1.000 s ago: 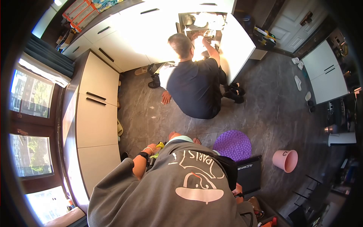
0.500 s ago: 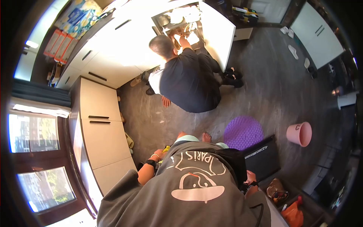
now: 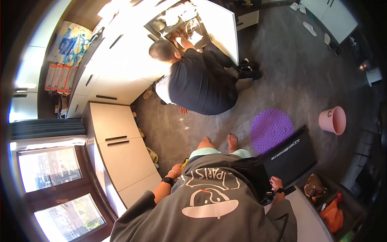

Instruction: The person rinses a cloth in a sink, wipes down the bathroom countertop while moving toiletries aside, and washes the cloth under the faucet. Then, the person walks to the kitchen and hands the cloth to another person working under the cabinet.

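My left hand (image 3: 174, 170), with a watch and a bracelet at the wrist, is by my left hip. Its fingers are closed round a yellow object (image 3: 184, 163), mostly hidden by the hand and my grey shirt (image 3: 209, 193). My right hand (image 3: 276, 183) is near my right hip, its fingers curled, close to the edge of a white surface (image 3: 300, 209). What it holds, if anything, cannot be made out. A black panel with white lettering (image 3: 296, 161) lies just beyond this hand.
Another person (image 3: 201, 84) crouches ahead, one arm inside an open lit cabinet (image 3: 173, 22). A purple round mat (image 3: 272, 130) and a pink bucket (image 3: 332, 121) are on the right. White cabinets (image 3: 121, 149) line the left. An orange bag (image 3: 332, 215) lies in a dark compartment.
My view has shifted, so the room appears moved. My right hand shows more fully, raised clear of the shirt's edge. The other person still reaches into the cabinet.
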The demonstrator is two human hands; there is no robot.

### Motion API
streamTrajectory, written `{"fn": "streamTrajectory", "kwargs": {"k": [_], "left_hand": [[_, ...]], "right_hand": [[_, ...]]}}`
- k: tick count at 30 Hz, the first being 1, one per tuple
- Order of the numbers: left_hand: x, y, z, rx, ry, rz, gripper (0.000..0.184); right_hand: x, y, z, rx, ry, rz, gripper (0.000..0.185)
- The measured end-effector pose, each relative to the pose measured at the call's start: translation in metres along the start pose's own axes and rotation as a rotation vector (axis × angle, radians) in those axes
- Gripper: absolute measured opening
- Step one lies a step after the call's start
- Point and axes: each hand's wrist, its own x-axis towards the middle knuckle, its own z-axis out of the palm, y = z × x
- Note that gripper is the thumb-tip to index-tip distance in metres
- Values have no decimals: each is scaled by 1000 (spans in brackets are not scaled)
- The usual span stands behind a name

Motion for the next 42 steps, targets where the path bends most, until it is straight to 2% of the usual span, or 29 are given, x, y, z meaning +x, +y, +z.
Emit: {"fn": "streamTrajectory", "kwargs": {"k": [2, 9, 11, 13, 15, 18, 23, 25, 31, 33, 36, 39, 42], "left_hand": [[-4, 6, -5, 31, 0, 22, 40], [-4, -17, 4, 69, -49, 92, 33], [-24, -1, -4, 42, -50, 48, 31], [-20, -21, 2, 98, -80, 55, 30], [-19, -39, 10, -10, -112, -44, 26], [-24, -57, 14, -76, -138, -53, 27], [-46, -38, 2, -98, -148, -103, 29], [-41, -52, 8, -116, -155, -67, 31], [-43, -66, 16, -138, -158, -136, 33], [-33, -90, 27, -278, -171, -107, 33], [-56, -32, 2, -126, -154, -141, 34], [-29, -84, 27, -186, -179, -129, 33], [-49, -30, 2, -85, -176, -148, 33]], "right_hand": [[-15, -16, 5, 5, 19, 76, 35], [-10, -16, 3, 112, 16, 80, 31], [-8, -15, 3, 88, -23, 110, 37], [-8, -14, 5, 102, -8, 103, 38], [-10, -14, 10, 101, -19, 122, 37], [-7, -9, 16, 90, -31, 142, 37], [-3, -7, 26, 55, -46, 147, 37], [0, -8, 27, 54, -48, 145, 37], [3, -19, 27, 59, -43, 137, 37], [8, -17, 26, 72, -36, 133, 37], [11, -17, 26, 94, -23, 110, 40], [12, -20, 27, 76, -29, 98, 40], [12, -20, 28, 76, -34, 84, 41]]}}
